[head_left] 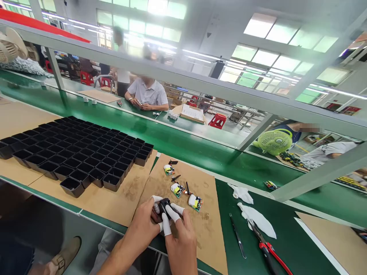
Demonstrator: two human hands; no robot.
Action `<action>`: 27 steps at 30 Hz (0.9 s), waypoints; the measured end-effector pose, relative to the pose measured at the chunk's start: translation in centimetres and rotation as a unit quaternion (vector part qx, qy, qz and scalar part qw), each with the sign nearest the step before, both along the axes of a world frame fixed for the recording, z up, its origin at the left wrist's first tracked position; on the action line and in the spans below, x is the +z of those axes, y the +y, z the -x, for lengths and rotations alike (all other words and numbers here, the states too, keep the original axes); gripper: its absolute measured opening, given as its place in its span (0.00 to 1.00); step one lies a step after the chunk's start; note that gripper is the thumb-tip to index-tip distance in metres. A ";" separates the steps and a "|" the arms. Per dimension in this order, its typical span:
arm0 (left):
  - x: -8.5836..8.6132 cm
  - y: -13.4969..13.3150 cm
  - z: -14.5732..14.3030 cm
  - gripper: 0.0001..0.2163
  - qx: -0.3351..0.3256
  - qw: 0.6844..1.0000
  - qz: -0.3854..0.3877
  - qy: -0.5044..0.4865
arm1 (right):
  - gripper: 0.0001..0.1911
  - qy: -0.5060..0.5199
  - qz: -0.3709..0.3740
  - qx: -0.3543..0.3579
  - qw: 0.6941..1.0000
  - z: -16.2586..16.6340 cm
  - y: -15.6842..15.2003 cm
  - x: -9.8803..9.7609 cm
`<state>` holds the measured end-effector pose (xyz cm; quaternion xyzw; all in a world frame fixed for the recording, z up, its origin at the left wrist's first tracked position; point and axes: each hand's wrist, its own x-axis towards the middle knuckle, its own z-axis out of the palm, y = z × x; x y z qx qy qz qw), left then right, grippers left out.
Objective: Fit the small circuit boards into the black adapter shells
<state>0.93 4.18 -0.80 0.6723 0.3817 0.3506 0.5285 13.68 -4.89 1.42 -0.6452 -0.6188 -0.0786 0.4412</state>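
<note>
Together, both hands (164, 225) pinch a small glossy black casing (164, 206).

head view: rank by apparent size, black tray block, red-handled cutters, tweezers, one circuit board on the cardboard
1. black tray block, largest by far
2. red-handled cutters
3. tweezers, similar in length to the cutters but much thinner
4. circuit board, smallest; it lies slightly farther from the camera

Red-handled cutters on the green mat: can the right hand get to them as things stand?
Probably yes, but not freely: the right hand is pinching the small black plastic housing together with the left hand. The red-handled cutters lie uncovered to its right, only slim metal tweezers between.
</note>
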 end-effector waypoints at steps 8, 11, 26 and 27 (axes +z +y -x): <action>-0.1 -0.5 -0.1 0.16 -0.014 1.000 -0.025 -0.002 | 0.12 -0.064 0.001 0.046 0.997 -1.6 0.4 -0.1; -0.3 -0.4 -0.1 0.17 -0.018 0.999 -0.029 -0.003 | 0.13 -0.083 0.012 0.080 0.993 -2.5 0.4 0.2; -0.2 -1.0 0.3 0.38 0.000 1.000 -0.002 0.014 | 0.24 -0.128 0.015 0.137 0.982 -6.6 -0.5 -1.6; -0.2 -1.0 0.6 0.39 0.000 1.000 0.005 0.004 | 0.24 -0.132 0.016 0.134 0.982 -6.7 -0.8 -1.4</action>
